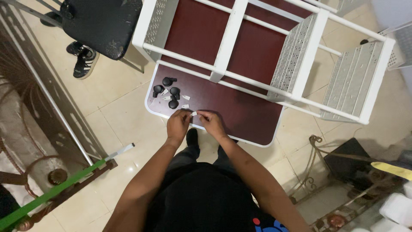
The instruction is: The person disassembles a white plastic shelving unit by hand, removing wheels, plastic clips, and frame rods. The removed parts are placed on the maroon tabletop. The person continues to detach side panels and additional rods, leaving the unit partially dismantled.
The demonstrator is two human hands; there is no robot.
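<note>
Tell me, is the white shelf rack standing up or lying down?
Lying down. The white shelf rack rests on its side on the dark red board, its perforated shelves standing on edge.

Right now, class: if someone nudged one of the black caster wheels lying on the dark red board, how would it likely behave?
The black caster wheels look rounded, so one would probably roll or wobble off rather than slide straight. They seem small and plastic, likely light. The dark red board looks smooth and glossy, so little would stop them near its edge.
</note>
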